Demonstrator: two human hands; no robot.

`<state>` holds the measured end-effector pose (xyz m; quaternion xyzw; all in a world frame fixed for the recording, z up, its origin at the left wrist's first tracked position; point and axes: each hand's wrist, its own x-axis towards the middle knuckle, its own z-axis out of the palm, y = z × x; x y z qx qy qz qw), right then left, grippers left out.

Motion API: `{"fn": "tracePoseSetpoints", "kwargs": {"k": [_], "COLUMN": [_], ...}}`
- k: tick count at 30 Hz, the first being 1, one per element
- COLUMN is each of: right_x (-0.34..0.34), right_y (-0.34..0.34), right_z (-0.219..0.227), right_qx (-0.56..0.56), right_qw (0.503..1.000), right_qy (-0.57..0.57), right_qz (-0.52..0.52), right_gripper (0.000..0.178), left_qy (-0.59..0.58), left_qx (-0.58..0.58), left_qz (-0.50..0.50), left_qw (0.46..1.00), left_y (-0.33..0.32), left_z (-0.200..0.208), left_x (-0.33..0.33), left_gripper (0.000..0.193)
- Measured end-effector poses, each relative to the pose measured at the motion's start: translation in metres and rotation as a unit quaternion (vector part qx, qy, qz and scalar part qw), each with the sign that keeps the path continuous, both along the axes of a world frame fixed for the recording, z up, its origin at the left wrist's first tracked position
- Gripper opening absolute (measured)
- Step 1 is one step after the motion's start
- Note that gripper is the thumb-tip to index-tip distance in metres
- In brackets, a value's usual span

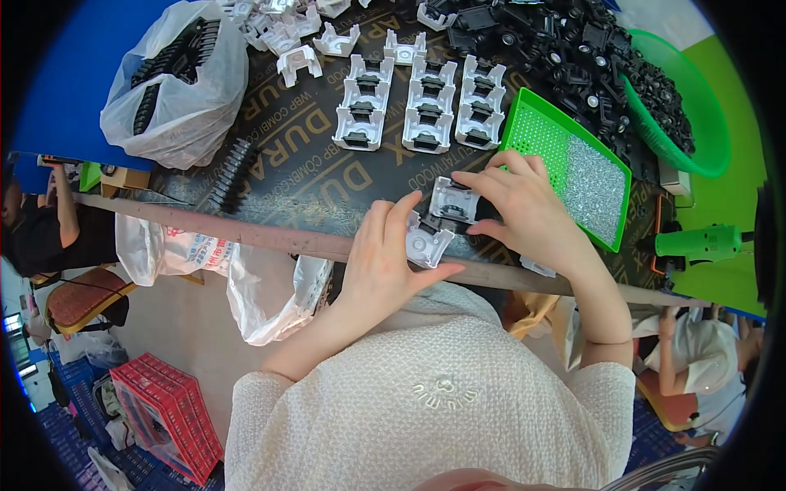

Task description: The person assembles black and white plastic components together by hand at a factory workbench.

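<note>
At the near edge of the dark table, my left hand (378,262) is closed on a white plastic housing (427,244), thumb below and fingers on its left side. My right hand (528,209) grips the second white housing (453,201), which has black parts in it; the two housings touch or nearly touch. Beyond them stand three columns of white housings with black inserts, at left (363,105), middle (429,106) and right (481,102). A green perforated tray (532,123) holding many small metal pieces (596,184) lies beside my right hand.
Loose white housings (299,64) and black parts (565,49) lie along the far side. A green basket (708,135) of black pieces and a green power tool (700,242) are at right. At left are a plastic bag (217,90) and a black ribbed strip (233,176). Other people sit on both sides.
</note>
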<state>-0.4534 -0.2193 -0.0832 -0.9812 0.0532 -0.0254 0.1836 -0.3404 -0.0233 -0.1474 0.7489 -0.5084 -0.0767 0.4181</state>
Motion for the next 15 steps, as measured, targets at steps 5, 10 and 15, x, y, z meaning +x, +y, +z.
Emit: {"fn": "tracePoseSetpoints", "kwargs": {"k": [5, 10, 15], "right_x": [0.014, 0.014, 0.013], "right_y": [0.01, 0.006, -0.003], "right_z": [-0.009, -0.005, 0.002], "right_qx": [0.007, 0.052, 0.073], "right_qw": [0.999, 0.999, 0.997], "right_qy": [-0.034, 0.0, -0.033], "right_qz": [-0.005, 0.005, -0.022], "right_gripper": [0.059, 0.058, 0.05], "left_qy": [-0.031, -0.08, -0.138], "left_qx": [-0.006, 0.032, 0.045], "left_qz": [0.018, 0.037, 0.049], "left_qw": [0.999, 0.996, 0.988], "left_y": [-0.007, -0.011, -0.014], "left_z": [-0.002, -0.004, 0.0], "left_x": [-0.002, 0.002, 0.003], "left_gripper": [0.1, 0.106, 0.083]}}
